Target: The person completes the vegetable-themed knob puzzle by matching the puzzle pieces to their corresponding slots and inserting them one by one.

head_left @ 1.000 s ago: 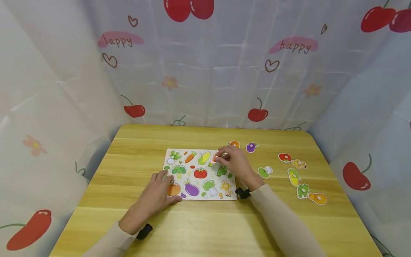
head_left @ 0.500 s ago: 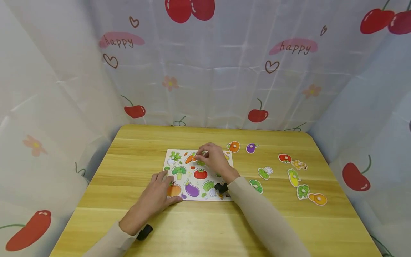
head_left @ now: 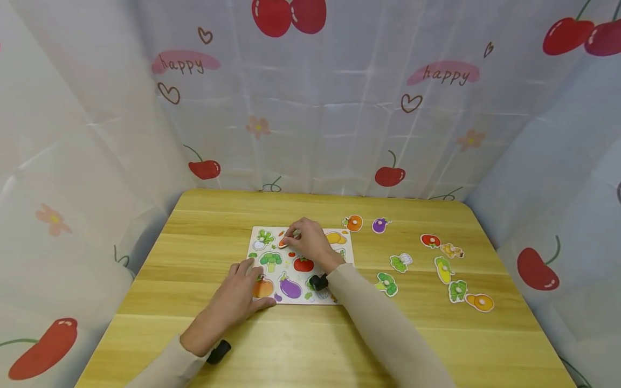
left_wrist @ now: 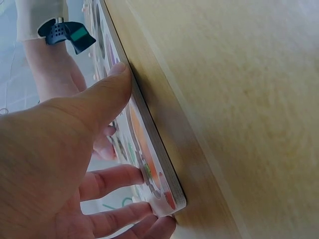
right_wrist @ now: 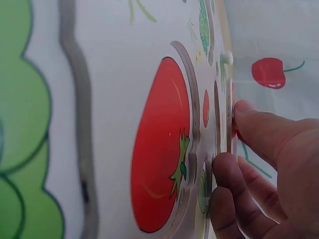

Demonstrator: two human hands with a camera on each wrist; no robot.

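My right hand (head_left: 310, 241) pinches a carrot puzzle piece (head_left: 282, 244) over the far part of a white vegetable puzzle board (head_left: 317, 300). The fingers cover most of the piece, which is seen only as an orange bit with a white rim. In the right wrist view the thumb and fingertips (right_wrist: 240, 107) meet at a thin edge-on piece beyond the printed tomato (right_wrist: 162, 149). My left hand (head_left: 235, 292) rests on the board's near left corner. Its thumb (left_wrist: 115, 82) lies along the front edge, and the other fingers spread onto the left side.
Loose knobbed pieces lie right of the board: pumpkin (head_left: 355, 223), eggplant (head_left: 379, 225), broccoli (head_left: 387, 284), tomato (head_left: 430, 241), corn (head_left: 442, 269) and several more. Curtains printed with cherries (head_left: 390, 175) surround the wooden table (head_left: 218, 213).
My right hand has moved left across the board with the carrot piece, from its far right part to the carrot slot's area. The left hand has stayed put.
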